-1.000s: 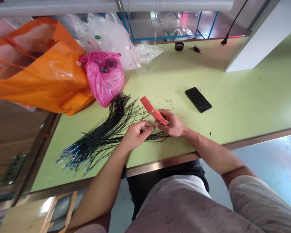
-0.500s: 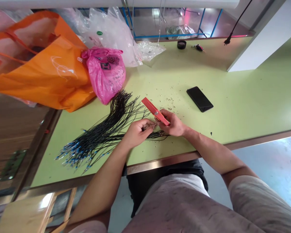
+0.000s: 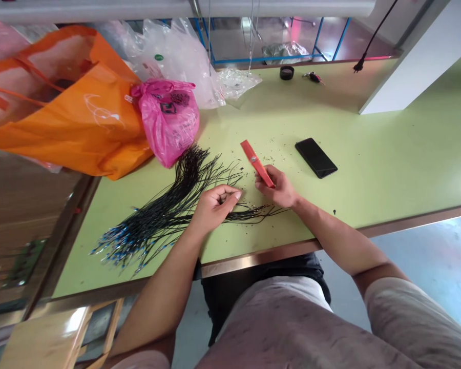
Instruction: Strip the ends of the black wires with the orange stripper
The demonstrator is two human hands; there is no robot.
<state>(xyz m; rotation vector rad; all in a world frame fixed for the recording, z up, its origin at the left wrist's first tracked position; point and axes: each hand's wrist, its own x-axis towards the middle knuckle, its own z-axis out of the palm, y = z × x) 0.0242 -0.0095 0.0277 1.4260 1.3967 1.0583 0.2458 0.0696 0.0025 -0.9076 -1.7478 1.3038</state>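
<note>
The right hand [image 3: 277,185] has drawn up and away from the left since half a second ago, carrying the red tool [image 3: 256,163] with it, so a clear gap now separates the two; the left hand [image 3: 213,206] has slipped back only slightly.

As for writing, the pink bag [image 3: 171,125] bears dark printing and a blocky mark, and the orange bag [image 3: 75,130] shows pale letters by its edge, but I can't read a word of either from here. A green round mark sits on the clear plastic bag [image 3: 176,66] behind.

The red tool lies gripped in the right hand, its lower end closed inside the curled fingers, its other end jutting up and to the left over the surface [image 3: 372,164]. The black wires [image 3: 149,212] spread to the left, blue-tipped at the near end, and one bunch runs beneath the left hand and out past its fingers [image 3: 226,190]. Those fingers are curled in, thumb close to forefinger; whether a wire is pinched between them, I honestly can't tell.

Both forearms reach in over the near edge, angled towards each other, the left wrist low above the wires. Small clippings [image 3: 269,157] and a dark phone [image 3: 315,158] lie beyond the right hand.
</note>
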